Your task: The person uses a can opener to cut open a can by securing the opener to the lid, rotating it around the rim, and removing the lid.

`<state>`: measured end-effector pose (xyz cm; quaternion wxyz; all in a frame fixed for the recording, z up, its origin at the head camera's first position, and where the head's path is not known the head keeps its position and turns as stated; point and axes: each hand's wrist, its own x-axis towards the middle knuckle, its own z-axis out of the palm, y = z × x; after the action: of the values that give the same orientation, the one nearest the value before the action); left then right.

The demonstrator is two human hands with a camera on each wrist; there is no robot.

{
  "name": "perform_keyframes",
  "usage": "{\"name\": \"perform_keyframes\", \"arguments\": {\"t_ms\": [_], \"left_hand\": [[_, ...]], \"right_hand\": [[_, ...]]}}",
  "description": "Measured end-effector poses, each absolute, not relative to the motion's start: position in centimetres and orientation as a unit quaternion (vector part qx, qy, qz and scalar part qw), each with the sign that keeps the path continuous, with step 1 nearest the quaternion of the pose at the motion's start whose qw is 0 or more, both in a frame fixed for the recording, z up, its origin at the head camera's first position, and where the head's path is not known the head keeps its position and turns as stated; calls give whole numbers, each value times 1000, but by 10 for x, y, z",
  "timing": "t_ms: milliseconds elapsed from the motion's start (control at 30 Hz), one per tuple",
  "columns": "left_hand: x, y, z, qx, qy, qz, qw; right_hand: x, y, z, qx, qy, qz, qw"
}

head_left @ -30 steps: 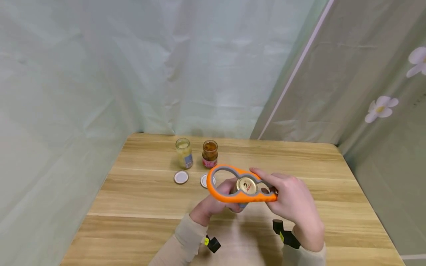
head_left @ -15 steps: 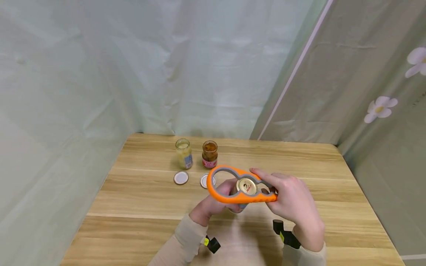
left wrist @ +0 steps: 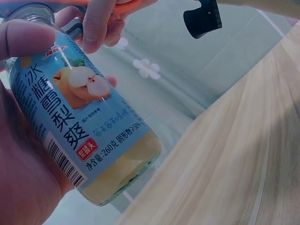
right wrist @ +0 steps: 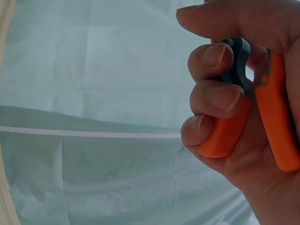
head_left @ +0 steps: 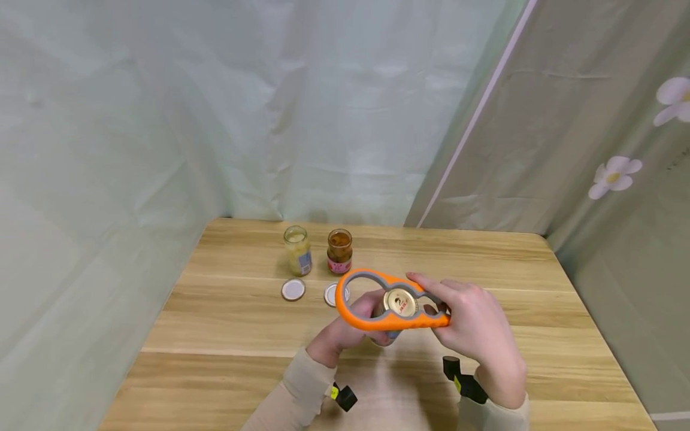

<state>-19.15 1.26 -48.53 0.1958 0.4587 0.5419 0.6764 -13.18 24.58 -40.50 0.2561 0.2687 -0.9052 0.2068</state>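
Observation:
My left hand (head_left: 350,323) grips a glass jar (left wrist: 84,108) with a blue pear label, its thumb near the neck in the left wrist view. The jar is tilted above the table, with pale contents at its base. A gold lid (head_left: 401,302) tops it. Around that lid sits an orange and grey jar opener (head_left: 358,320), its inner grey edges close against the rim. My right hand (head_left: 474,317) holds the opener's handles; in the right wrist view its fingers (right wrist: 218,96) curl round the orange grips. The opener's large loop extends left past the jar.
Behind the hands on the wooden table (head_left: 242,323) stand an uncovered jar of pale fruit (head_left: 298,251) and an uncovered jar of brown contents (head_left: 339,250). One loose lid (head_left: 293,290) lies before the pale jar; another lid (head_left: 330,294) is partly hidden by the opener. A curtain (head_left: 323,120) hangs behind.
The hands, opener and jar hold nearly the same position throughout. Only a very slight shift of the whole view shows.

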Motion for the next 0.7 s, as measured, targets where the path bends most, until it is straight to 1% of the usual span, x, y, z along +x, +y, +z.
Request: {"name": "perform_keyframes", "arguments": {"t_ms": [133,300,700], "left_hand": [[-191,10,-487,430,571,674,189],[-192,7,-487,400,614,659,168],[-192,9,-487,390,611,660,195]], "right_hand": [[-131,247,-405,267,-904,202,266],[-131,248,-404,265,-901,202,278],[-131,251,-403,258,-899,203,291]]}}
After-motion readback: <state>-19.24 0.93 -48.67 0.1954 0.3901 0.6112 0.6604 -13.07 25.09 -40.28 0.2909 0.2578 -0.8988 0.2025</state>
